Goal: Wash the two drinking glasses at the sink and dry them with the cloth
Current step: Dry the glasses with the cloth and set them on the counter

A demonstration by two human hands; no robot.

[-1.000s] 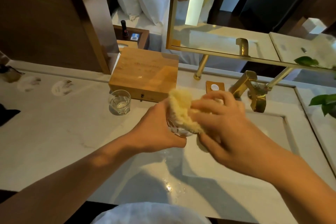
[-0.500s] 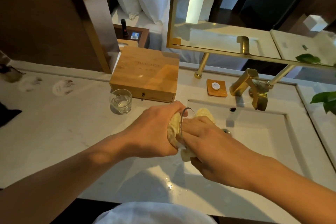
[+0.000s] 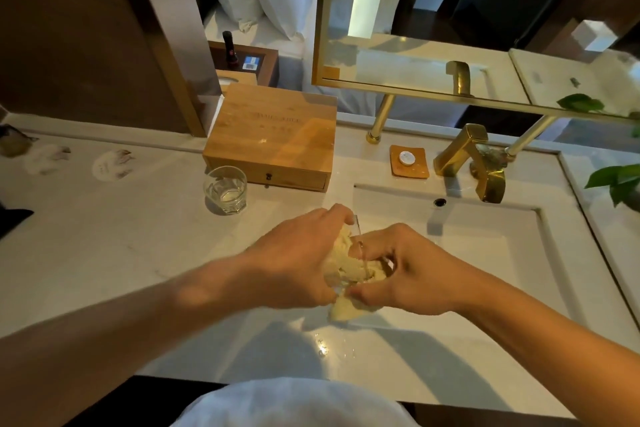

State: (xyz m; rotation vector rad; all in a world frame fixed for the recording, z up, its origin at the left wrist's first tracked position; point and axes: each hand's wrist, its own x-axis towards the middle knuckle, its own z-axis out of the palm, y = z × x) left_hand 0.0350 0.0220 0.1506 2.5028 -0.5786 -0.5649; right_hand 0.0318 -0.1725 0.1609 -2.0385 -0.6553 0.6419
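Note:
My left hand point(image 3: 294, 263) grips a clear drinking glass point(image 3: 358, 243) lying on its side, over the near left corner of the white sink point(image 3: 540, 253). A pale yellow cloth point(image 3: 346, 270) is stuffed into and round this glass, and only part of the rim shows. My right hand point(image 3: 412, 270) pinches the cloth at the glass's mouth, its fingers curled into it. The second glass point(image 3: 225, 189) stands upright on the counter to the left, in front of a wooden box.
A wooden box point(image 3: 273, 139) sits behind the standing glass. A gold tap point(image 3: 474, 159) and a small soap dish point(image 3: 408, 161) stand behind the sink. Green leaves point(image 3: 616, 180) hang at the right edge. Water drops point(image 3: 322, 347) lie on the marble counter point(image 3: 104, 253) near me.
Both hands have come down and nearer with the glass. The cloth, earlier wrapped over the outside, is now pushed into the glass's mouth by my right hand.

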